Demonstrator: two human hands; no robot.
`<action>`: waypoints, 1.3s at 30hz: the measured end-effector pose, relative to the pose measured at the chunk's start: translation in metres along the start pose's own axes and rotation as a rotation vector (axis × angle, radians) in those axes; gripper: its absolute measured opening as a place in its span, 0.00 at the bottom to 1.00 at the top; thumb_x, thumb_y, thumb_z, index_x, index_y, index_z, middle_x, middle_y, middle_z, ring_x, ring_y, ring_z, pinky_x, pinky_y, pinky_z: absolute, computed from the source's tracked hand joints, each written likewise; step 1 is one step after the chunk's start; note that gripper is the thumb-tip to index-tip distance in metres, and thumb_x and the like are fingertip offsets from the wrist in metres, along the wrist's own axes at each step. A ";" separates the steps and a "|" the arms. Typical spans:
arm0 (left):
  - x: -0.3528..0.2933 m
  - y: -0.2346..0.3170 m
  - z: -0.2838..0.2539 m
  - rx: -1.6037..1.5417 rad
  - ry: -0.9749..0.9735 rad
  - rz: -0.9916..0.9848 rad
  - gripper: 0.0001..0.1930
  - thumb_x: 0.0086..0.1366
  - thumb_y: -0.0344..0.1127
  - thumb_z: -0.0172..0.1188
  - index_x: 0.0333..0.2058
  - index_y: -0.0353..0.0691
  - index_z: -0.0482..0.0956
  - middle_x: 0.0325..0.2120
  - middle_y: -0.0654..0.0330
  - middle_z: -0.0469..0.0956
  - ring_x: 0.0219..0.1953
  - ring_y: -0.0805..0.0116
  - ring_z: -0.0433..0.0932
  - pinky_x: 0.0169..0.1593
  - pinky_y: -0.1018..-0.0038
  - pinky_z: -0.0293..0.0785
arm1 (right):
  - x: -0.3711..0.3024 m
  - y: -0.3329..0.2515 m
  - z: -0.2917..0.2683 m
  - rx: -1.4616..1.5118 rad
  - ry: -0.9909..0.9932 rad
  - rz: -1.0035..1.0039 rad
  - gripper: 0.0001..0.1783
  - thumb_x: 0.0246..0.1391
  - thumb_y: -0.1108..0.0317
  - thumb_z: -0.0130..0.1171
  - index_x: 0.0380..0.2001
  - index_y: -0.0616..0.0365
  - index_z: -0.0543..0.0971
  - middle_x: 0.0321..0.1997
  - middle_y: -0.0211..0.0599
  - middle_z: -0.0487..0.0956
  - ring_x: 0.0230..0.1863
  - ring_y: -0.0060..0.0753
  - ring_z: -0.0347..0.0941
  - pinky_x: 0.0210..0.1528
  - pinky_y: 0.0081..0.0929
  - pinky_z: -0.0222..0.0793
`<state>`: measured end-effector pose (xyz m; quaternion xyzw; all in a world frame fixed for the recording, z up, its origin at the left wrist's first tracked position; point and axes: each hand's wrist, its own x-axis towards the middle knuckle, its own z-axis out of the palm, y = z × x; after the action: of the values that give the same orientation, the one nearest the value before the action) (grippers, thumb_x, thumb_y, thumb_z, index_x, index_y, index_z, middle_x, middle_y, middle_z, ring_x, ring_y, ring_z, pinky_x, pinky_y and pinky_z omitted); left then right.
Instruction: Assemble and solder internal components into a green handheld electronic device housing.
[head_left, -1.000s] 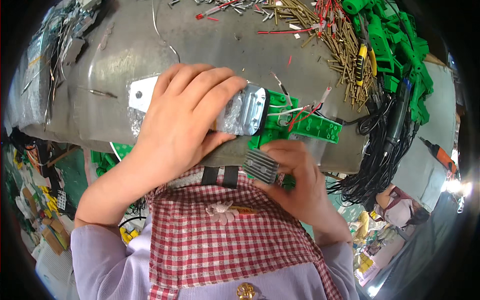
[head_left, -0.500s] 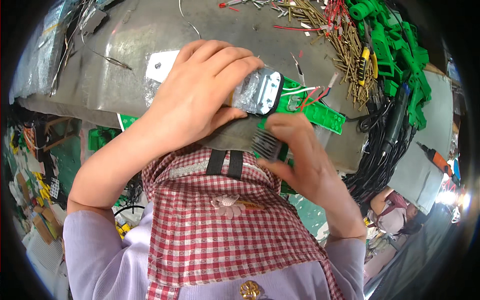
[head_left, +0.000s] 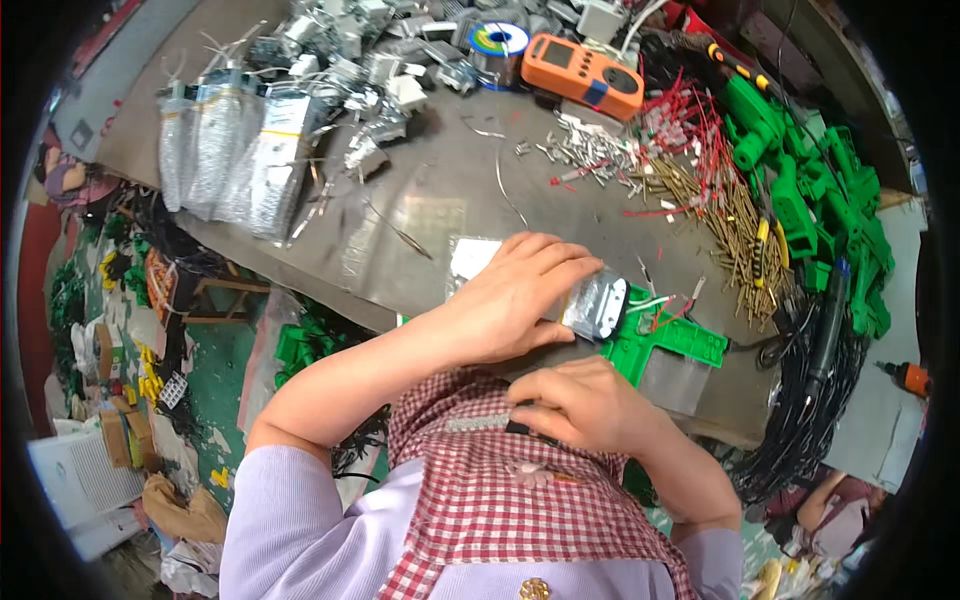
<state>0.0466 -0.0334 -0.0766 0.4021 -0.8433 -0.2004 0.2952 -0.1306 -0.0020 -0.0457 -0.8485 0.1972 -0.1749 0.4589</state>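
Clasped under my left hand (head_left: pixel 522 297), a silver, film-wrapped box (head_left: pixel 598 306) lies near on the grey, flat worktop (head_left: pixel 450 170), beside a green plastic frame (head_left: pixel 692 341); thin red and white wires (head_left: pixel 653 303) look unjoined. I cannot tell what my curled right hand (head_left: pixel 580 400) holds.

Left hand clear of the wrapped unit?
No, the left hand lies over the wrapped unit, fingers across its top and thumb along its near side.

wrapped block (head_left: pixel 596 306): partly hidden by left grip (head_left: pixel 518 300) | right grip (head_left: pixel 588 405): palm side hidden
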 end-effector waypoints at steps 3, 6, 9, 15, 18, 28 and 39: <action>0.000 -0.008 -0.041 0.130 0.159 -0.103 0.27 0.48 0.34 0.67 0.50 0.42 0.72 0.48 0.53 0.71 0.50 0.52 0.69 0.52 0.61 0.68 | 0.002 -0.004 -0.005 0.062 0.026 0.019 0.10 0.48 0.67 0.63 0.33 0.58 0.76 0.27 0.40 0.79 0.27 0.42 0.77 0.28 0.32 0.71; -0.013 -0.027 -0.086 0.717 0.307 -0.308 0.15 0.48 0.21 0.55 0.37 0.39 0.78 0.38 0.54 0.73 0.41 0.55 0.73 0.43 0.67 0.72 | 0.000 -0.003 -0.007 0.047 0.132 -0.013 0.08 0.47 0.69 0.64 0.31 0.59 0.77 0.26 0.39 0.79 0.26 0.40 0.77 0.27 0.31 0.71; -0.040 -0.044 -0.115 0.922 0.050 -0.257 0.14 0.47 0.21 0.54 0.35 0.38 0.79 0.45 0.53 0.72 0.44 0.56 0.71 0.45 0.68 0.71 | 0.004 -0.009 -0.018 0.032 0.154 -0.047 0.07 0.46 0.71 0.64 0.30 0.59 0.78 0.25 0.38 0.78 0.24 0.38 0.76 0.27 0.30 0.71; -0.006 -0.099 -0.178 0.222 0.534 -0.482 0.09 0.64 0.29 0.54 0.38 0.35 0.81 0.27 0.57 0.81 0.31 0.68 0.81 0.37 0.74 0.77 | 0.028 -0.027 -0.049 -0.016 0.245 0.019 0.07 0.48 0.72 0.63 0.31 0.58 0.77 0.26 0.39 0.78 0.26 0.38 0.77 0.29 0.30 0.71; 0.033 -0.116 -0.201 -0.284 0.745 -0.500 0.12 0.67 0.31 0.52 0.41 0.26 0.78 0.32 0.54 0.81 0.35 0.69 0.81 0.42 0.77 0.78 | 0.036 -0.031 -0.058 -0.074 0.251 -0.042 0.07 0.48 0.72 0.62 0.32 0.59 0.76 0.25 0.39 0.78 0.26 0.40 0.77 0.29 0.30 0.71; 0.074 -0.135 -0.246 -0.481 0.975 -0.125 0.11 0.66 0.32 0.54 0.40 0.30 0.79 0.34 0.54 0.81 0.38 0.67 0.80 0.45 0.73 0.77 | 0.047 -0.025 -0.079 -0.142 0.250 0.007 0.07 0.50 0.69 0.60 0.33 0.57 0.75 0.25 0.42 0.77 0.27 0.43 0.76 0.29 0.34 0.70; 0.091 -0.136 -0.247 -0.399 0.648 -0.183 0.19 0.68 0.39 0.53 0.46 0.26 0.74 0.39 0.51 0.79 0.44 0.62 0.79 0.50 0.71 0.75 | 0.084 -0.031 -0.109 -0.239 0.287 0.009 0.07 0.52 0.69 0.58 0.33 0.61 0.76 0.23 0.35 0.76 0.24 0.25 0.71 0.30 0.25 0.67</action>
<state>0.2400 -0.2120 0.0603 0.4529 -0.6115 -0.2488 0.5993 -0.1048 -0.1054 0.0472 -0.8624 0.2836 -0.2674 0.3229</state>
